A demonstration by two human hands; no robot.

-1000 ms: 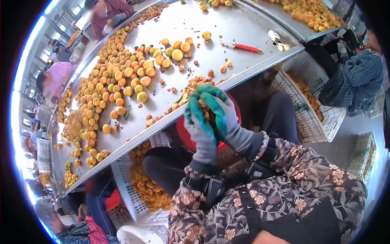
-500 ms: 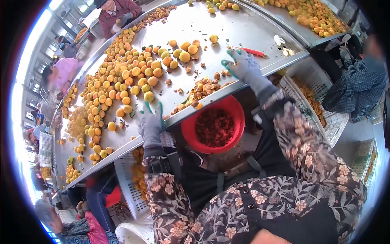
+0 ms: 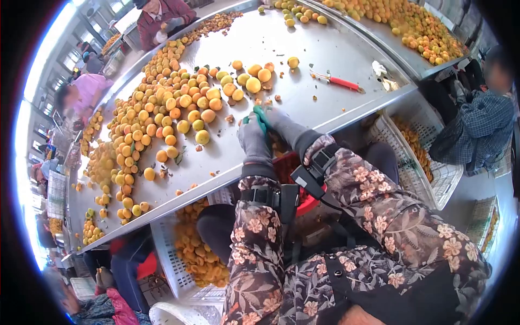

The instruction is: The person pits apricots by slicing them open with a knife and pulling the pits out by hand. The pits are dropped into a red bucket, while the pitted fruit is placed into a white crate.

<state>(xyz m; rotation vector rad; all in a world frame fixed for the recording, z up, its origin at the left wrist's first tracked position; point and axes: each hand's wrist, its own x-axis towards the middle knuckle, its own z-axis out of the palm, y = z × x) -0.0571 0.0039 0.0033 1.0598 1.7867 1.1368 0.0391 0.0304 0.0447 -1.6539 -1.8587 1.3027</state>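
My left hand (image 3: 254,138) and my right hand (image 3: 279,122), in grey gloves with green fingertips, meet near the front edge of the metal table (image 3: 319,116). Their fingers are bent forward and inward like a cup, not clenched. Partly hidden between and below the wrists are brown apricot pits and scraps (image 3: 278,145). Below the edge, a red basin (image 3: 310,206) is mostly covered by my forearms. Just beyond my fingers lie small brown bits and several loose apricots (image 3: 253,84). A red-handled tool (image 3: 344,83) rests to the right, untouched.
A large spread of apricots (image 3: 157,111) covers the table's left side. White crates of fruit stand beneath the table at left (image 3: 176,265) and right (image 3: 414,179). One person (image 3: 482,119) sits at right; others work across and to the left. Crumpled white scraps (image 3: 379,69) lie at the right corner.
My hands, spread apart before, have come together at the table edge. The heap of brown pits there is now mostly out of sight, and my forearms cover much of the red basin.
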